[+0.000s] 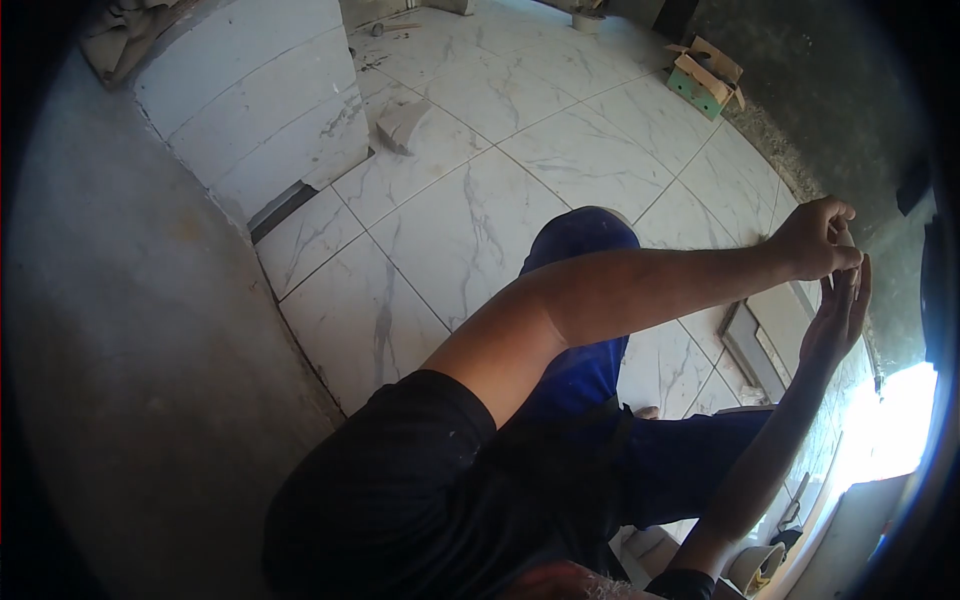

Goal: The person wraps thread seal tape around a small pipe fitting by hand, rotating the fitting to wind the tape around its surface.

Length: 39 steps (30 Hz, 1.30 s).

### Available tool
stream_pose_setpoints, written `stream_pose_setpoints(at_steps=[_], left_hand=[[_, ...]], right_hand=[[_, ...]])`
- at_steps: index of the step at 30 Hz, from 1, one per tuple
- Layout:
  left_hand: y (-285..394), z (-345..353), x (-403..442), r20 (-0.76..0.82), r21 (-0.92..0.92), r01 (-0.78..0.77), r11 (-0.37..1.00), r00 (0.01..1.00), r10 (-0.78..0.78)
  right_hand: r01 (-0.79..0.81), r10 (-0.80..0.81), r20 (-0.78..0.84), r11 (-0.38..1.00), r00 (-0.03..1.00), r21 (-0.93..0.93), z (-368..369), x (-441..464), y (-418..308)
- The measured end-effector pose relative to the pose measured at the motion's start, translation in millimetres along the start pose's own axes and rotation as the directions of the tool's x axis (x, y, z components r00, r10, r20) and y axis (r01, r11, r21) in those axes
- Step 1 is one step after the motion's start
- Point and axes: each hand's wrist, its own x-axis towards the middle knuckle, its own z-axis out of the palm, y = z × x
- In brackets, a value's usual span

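Both my hands meet at the far right, raised in front of the wall. My left hand (815, 243) reaches across from the left with its fingers bent and the thumb side pressed in a pinch; anything held there is too small or hidden to make out. Just below it, my right hand (838, 318) points upward with fingers stretched, their tips touching or overlapping the left fingers. Beneath the hands lie flat tile pieces (755, 350) on the floor. My bent knee (585, 235) in blue trousers is under the left forearm.
White marbled floor tiles (450, 215) spread ahead. A green cardboard box (697, 90) stands by the dark right wall. A broken tile piece (402, 125) lies near a white block structure (265, 100); a hammer-like tool (390, 29) is behind. A round container (755, 570) sits lower right.
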Motion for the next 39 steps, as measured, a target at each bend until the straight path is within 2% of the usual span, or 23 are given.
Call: stream_pose_setpoints(at_steps=[7,10,13,19,22,25,28,31,39], left_hand=[[-6.6,2.6,-4.7,0.063,0.067,0.089,0.994,0.994,-0.093],[-10.7,2.5,-2.7,0.099,0.209,0.080,0.975,0.990,-0.102],[-6.9,1.9,-2.2,0.043,0.257,0.047,0.965,0.997,-0.060],[1.6,-3.1,-3.4,0.095,0.114,0.047,0.992,0.994,-0.058],[-2.9,-2.2,-1.3,0.061,0.093,-0.001,0.996,0.998,-0.005],[-13.5,3.8,6.5,-0.072,0.120,-0.085,0.989,0.993,0.094],[-14.4,4.3,6.3,-0.065,0.087,-0.071,0.994,0.995,0.077],[-11.0,2.9,1.2,-0.043,0.046,0.008,0.999,0.999,-0.006],[-15.1,3.0,0.3,-0.010,0.199,-0.021,0.980,1.000,0.024]], right_hand=[[-0.052,0.054,-0.076,0.998,0.996,0.020,-10.3,2.8,1.5],[-0.071,0.076,-0.101,0.996,0.992,0.055,-9.4,4.0,-2.1],[-0.077,0.081,-0.062,0.995,0.995,0.056,-13.0,6.3,-1.0],[-0.083,0.084,-0.070,0.996,0.994,0.014,-3.1,2.3,-1.6],[-0.099,0.101,-0.049,0.994,0.994,0.039,0.9,1.3,-2.8],[-0.102,0.102,0.009,0.994,0.995,0.034,7.6,-0.9,-3.3],[-0.115,0.115,0.025,0.993,0.993,0.011,4.8,-0.6,0.2],[-0.101,0.101,0.005,0.995,0.995,-0.010,4.4,-0.3,0.4],[-0.147,0.146,-0.127,0.989,0.981,0.003,0.7,3.7,-5.2]])
